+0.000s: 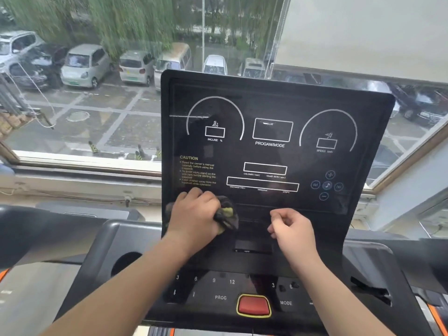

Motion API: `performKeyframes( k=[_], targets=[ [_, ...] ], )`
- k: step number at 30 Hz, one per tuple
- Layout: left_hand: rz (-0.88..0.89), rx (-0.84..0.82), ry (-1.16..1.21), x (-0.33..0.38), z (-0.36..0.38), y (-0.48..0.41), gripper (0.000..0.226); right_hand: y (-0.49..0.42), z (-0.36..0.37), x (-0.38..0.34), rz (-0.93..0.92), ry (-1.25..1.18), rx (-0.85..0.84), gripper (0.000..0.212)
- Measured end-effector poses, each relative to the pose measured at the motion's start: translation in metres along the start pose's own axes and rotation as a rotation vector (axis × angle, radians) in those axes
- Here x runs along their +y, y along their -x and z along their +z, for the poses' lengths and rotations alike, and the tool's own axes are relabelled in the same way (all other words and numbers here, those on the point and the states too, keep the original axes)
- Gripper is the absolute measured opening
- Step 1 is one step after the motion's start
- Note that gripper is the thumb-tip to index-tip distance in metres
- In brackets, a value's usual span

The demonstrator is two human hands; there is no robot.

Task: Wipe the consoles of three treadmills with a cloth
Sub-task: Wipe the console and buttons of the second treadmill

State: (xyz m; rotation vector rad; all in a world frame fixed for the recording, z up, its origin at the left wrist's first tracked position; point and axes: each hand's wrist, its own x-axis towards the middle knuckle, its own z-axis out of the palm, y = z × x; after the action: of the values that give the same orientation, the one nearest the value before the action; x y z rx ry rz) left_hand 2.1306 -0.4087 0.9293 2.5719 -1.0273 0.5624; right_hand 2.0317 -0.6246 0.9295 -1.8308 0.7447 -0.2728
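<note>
Left hand (194, 214) is gripping the dark cloth (226, 214), fingers closed around it, pressing near the console's (274, 151) lower-left corner (below the caution text). Right hand (292, 227) is hovering loosely curled, holding nothing.

- The upper console (271, 151) face stands bare, open to a sweep from the dials down to the display boxes.
- The left hand (196, 214), bunched on the cloth (226, 214), covers the lower-left corner.
- The right hand (293, 229), loosely curled, hangs before the lower centre; a narrow gap separates the hands.
- The red button (253, 305) rises from the keypad below, between both forearms.
- A cup hole (126, 263) opens at left.
</note>
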Motion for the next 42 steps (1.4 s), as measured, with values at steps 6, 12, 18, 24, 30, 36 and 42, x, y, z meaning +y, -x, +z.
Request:
performKeyframes(
  k=[6,12,18,24,30,36,42],
  targets=[
    [0.025,-0.134,0.074,0.065,0.025,-0.012,0.031,0.002,0.007,-0.002,-0.023,0.091,0.066,0.016],
    [-0.069,-0.097,0.107,0.002,0.004,0.019,0.017,0.010,0.023,-0.012,-0.043,0.096,-0.012,0.016],
    [-0.408,0.124,0.138,-0.062,-0.026,0.042,0.028,0.026,0.042,-0.032,-0.076,0.081,-0.169,0.017],
    [-0.566,0.296,0.238,-0.037,-0.018,0.019,0.031,0.032,0.046,-0.040,-0.047,0.037,-0.205,0.016],
    [-0.375,0.042,0.235,-0.025,0.003,0.040,0.026,0.032,0.034,-0.041,-0.025,0.012,-0.253,0.018],
    [-0.488,0.353,0.302,-0.053,-0.057,-0.008,0.020,0.026,0.049,-0.070,-0.049,0.009,-0.316,0.015],
    [-0.385,0.362,0.144,-0.056,-0.054,-0.042,0.038,0.026,0.076,-0.102,-0.068,-0.061,-0.363,0.015]
  ],
)
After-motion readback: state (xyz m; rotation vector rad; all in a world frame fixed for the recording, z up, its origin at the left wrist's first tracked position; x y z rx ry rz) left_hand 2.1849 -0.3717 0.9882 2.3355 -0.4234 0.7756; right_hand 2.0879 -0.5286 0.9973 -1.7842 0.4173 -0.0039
